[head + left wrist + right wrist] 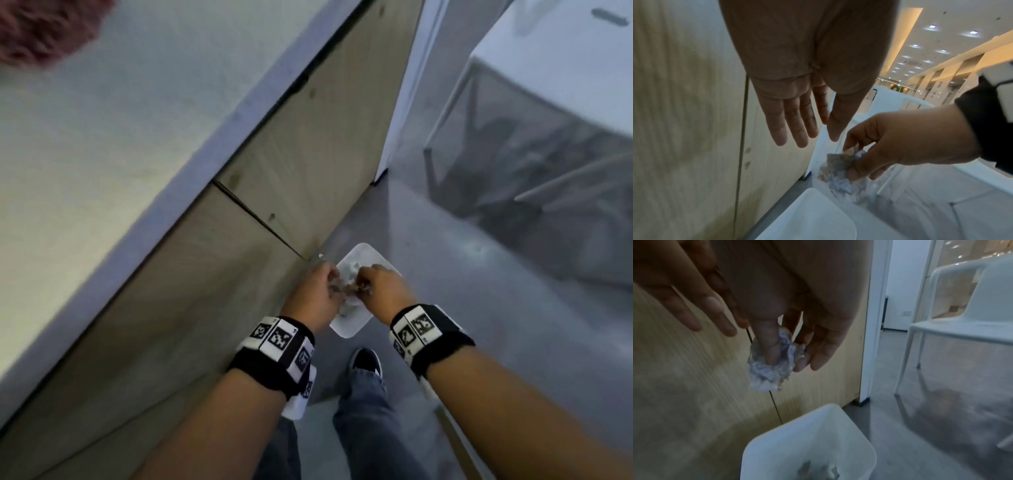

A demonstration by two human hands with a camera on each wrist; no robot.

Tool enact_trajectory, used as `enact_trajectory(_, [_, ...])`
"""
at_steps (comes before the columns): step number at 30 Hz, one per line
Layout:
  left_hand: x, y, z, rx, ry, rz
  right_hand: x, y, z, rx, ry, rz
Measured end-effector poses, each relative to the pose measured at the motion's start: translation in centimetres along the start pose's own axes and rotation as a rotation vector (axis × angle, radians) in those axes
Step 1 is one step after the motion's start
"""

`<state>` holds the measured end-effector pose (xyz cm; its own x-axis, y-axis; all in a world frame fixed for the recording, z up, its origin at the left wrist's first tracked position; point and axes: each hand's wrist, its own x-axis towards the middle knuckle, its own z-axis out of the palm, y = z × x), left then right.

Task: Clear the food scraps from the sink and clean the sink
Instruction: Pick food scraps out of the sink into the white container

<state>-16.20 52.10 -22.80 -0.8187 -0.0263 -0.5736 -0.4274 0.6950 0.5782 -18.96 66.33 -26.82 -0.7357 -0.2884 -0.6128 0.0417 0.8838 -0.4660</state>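
My right hand (793, 361) pinches a crumpled wad of soiled paper towel (766, 374) between thumb and fingers, holding it above a white waste bin (830, 408) on the floor. In the head view both hands hover over the bin (363, 249), with the wad (349, 296) between them. My left hand (803, 129) is beside the wad (838, 177), its fingers straight and spread and holding nothing. Crumpled paper lies inside the bin (818, 470). The sink is out of view.
A wooden cabinet front (267, 192) stands directly left of the bin, under a pale countertop (102, 137). A white chair (962, 327) stands to the right on the grey floor (479, 308). My foot (366, 363) is just behind the bin.
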Motion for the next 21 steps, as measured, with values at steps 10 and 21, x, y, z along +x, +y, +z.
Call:
enact_trajectory(10, [1.4, -5.7, 3.6, 0.006, -0.035, -0.075, 2.9, 2.4, 5.2, -0.052, -0.107, 0.122])
enact_trajectory(21, [-0.7, -0.2, -2.7, -0.043, 0.075, -0.006, -0.5, -5.1, -3.9, -0.082, 0.025, -0.096])
